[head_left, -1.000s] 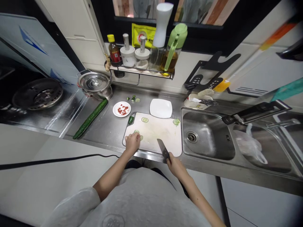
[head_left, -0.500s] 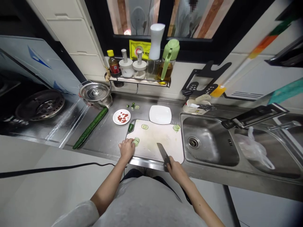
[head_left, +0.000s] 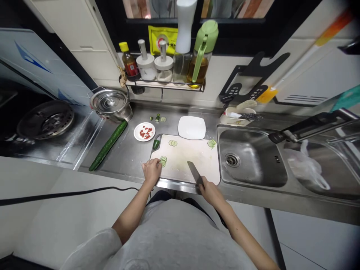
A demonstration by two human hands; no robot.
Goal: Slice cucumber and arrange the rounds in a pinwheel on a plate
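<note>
My right hand (head_left: 210,190) is wrapped around the handle of a kitchen knife (head_left: 193,171), its dark blade pointing up and left over the white cutting board (head_left: 180,174). At the board's left edge rests my left hand (head_left: 152,172), its fingers bent but apart, holding nothing I can see. Its fingertips are beside a small overlapping stack of cucumber slices (head_left: 163,161). More thin slices (head_left: 173,143) lie near the board's top, and another small pile (head_left: 211,143) sits at its upper right corner. A dark green cucumber end piece (head_left: 156,144) lies at the upper left corner.
A whole cucumber (head_left: 109,145) lies left on the steel counter. Behind the board stand a plate of chopped red pieces (head_left: 144,131), a white dish (head_left: 191,127) and cucumber scraps (head_left: 157,118). The sink (head_left: 253,165) is right; a lidded pot (head_left: 111,105) and seasoning rack (head_left: 165,86) are behind.
The view has tilted down and closer, so the counter sits higher in it. Both hands keep nearly the same places on the board, with the knife still in my right hand.
</note>
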